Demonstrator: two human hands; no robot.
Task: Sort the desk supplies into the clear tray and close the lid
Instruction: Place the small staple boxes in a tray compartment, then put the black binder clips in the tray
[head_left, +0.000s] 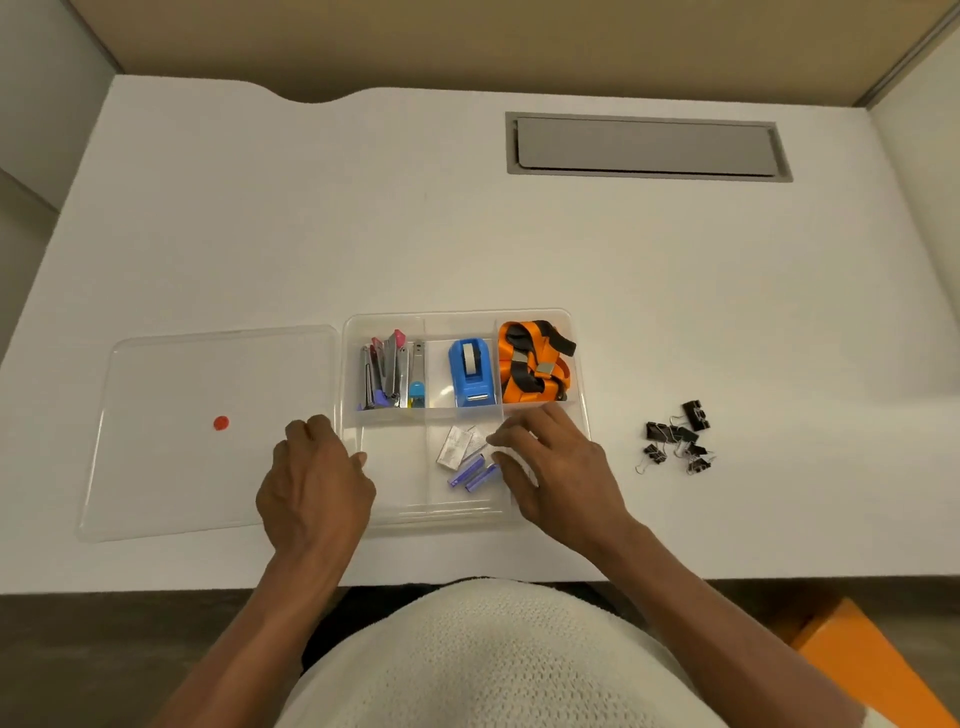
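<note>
The clear tray (457, 317) sits mid-desk with divided compartments. Its back row holds several staplers (390, 375), a blue tape dispenser (471, 372) and an orange lanyard (535, 364). A front compartment holds staple boxes (457, 445) and purple refill tubes (471, 474). The clear lid (171, 467), marked with a red dot (221, 423), lies flat left of the tray. My left hand (314, 486) rests on the tray's front left corner, fingers curled. My right hand (558, 467) hovers over the front right compartment, fingers spread, holding nothing visible. Black binder clips (675, 439) lie in a pile right of the tray.
A grey cable hatch (647, 148) is set into the desk at the back right. Partition walls close off the back and sides. An orange object (862, 670) sits on the floor at lower right.
</note>
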